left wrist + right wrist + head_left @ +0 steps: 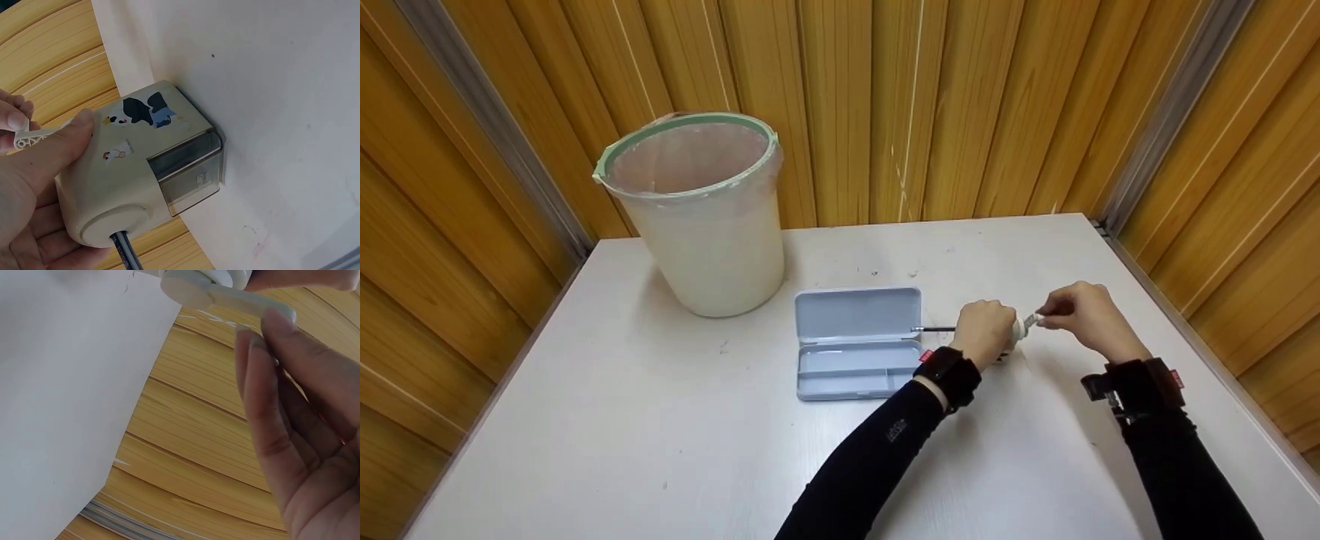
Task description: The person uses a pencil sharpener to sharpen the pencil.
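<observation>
Btwn L fingers (56, 247): rounded plastic sharpener (132, 169).

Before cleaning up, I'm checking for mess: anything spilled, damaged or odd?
Dark specks mar the otherwise white table, some behind the open case; dirt or scuffs, I can't tell. The wall shows pale scratch-like marks. No spill shows by the pencil sharpener.

I see my widest lane over the bare white tabletop (585, 420) left of the open, pale-blue rectangular case (858, 315). A tall, whitish, green-rimmed plastic bin (720, 247) blocks the back left. Right of the case, a slim dark pencil (939, 329) bars the gap to the boxy cream sharpener (135, 169); a black sleeve (877, 457) obstructs the near side. A pale crank (242, 301) spans the narrow opening between left hand (984, 331) and right hand (1089, 319).
</observation>
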The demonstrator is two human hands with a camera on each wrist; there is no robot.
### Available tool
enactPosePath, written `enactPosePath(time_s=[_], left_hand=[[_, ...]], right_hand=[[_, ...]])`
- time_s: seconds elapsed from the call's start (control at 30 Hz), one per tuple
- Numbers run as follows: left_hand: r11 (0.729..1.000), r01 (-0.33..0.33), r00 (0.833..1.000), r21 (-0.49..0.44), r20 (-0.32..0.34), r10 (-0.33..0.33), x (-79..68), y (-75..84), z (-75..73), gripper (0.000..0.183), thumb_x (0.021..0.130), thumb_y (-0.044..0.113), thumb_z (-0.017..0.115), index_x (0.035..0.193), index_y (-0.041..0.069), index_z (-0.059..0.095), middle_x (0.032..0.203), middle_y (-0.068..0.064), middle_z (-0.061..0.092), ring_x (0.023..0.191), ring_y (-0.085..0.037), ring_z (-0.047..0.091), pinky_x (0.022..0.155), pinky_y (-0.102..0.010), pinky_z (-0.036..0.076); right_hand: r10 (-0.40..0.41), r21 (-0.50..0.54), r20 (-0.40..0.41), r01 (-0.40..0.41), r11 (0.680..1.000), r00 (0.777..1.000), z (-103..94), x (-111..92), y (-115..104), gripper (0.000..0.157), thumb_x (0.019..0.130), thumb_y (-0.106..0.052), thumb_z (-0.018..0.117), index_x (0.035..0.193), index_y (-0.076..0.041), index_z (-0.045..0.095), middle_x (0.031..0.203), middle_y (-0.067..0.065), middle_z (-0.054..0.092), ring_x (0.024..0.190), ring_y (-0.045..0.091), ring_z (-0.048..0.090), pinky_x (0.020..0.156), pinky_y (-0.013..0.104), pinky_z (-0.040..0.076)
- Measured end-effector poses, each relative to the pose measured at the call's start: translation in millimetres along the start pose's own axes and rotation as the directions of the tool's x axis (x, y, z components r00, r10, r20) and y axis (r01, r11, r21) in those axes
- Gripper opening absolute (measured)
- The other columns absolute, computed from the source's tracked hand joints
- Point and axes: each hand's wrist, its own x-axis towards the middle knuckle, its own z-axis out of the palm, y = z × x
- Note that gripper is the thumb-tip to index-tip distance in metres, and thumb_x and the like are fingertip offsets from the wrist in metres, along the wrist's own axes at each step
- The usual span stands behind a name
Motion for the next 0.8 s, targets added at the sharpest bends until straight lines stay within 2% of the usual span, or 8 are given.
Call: enactPosePath(time_s=[0.17, 0.3, 0.5, 0.8], left_hand=[[1.000, -0.001, 1.000, -0.015, -0.010, 0.001, 1.3, -0.3, 0.0, 0.019, 0.078, 0.032, 0.079, 0.096, 0.027, 0.077, 0.086, 0.011, 0.074, 0.072, -0.006, 0.066, 0.065, -0.021, 0.055], [1.000, -0.002, 1.000, -0.018, -0.015, 0.002, 2.3, -0.3, 1.2, 0.019, 0.078, 0.031, 0.080, 0.096, 0.027, 0.077, 0.088, 0.011, 0.075, 0.076, -0.007, 0.069, 0.065, -0.023, 0.056], [1.000, 0.003, 0.999, -0.025, -0.039, -0.004, 2.9, -0.4, 3.0, 0.016, 0.077, 0.027, 0.078, 0.093, 0.028, 0.077, 0.087, 0.011, 0.075, 0.075, -0.009, 0.070, 0.063, -0.024, 0.056], [1.000, 0.004, 0.999, -0.026, -0.045, -0.005, 2.9, -0.8, 2.1, 0.018, 0.075, 0.028, 0.078, 0.093, 0.027, 0.077, 0.088, 0.010, 0.075, 0.076, -0.010, 0.070, 0.064, -0.024, 0.056]], right_hand=[[-0.015, 0.002, -0.066, 0.015, 1.000, 0.998, 3.1, 3.4, 0.8, 0.006, 0.078, 0.004, 0.076, 0.083, 0.004, 0.073, 0.083, 0.022, 0.073, 0.074, 0.027, 0.069, 0.059, 0.013, 0.046], [-0.060, -0.029, -0.120, 0.057, 0.998, 0.991, 7.0, 8.4, 2.2, 0.006, 0.077, 0.005, 0.077, 0.082, 0.005, 0.073, 0.081, 0.023, 0.072, 0.072, 0.029, 0.069, 0.057, 0.015, 0.046], [-0.139, -0.131, -0.194, 0.115, 0.985, 0.971, 14.9, 16.6, 4.3, 0.006, 0.076, 0.005, 0.076, 0.075, 0.003, 0.071, 0.077, 0.020, 0.072, 0.070, 0.034, 0.069, 0.058, 0.025, 0.048], [-0.174, -0.167, -0.261, 0.133, 0.977, 0.949, 25.8, 22.6, 11.6, 0.008, 0.076, 0.006, 0.076, 0.074, 0.003, 0.069, 0.075, 0.019, 0.071, 0.068, 0.032, 0.067, 0.061, 0.038, 0.050]])
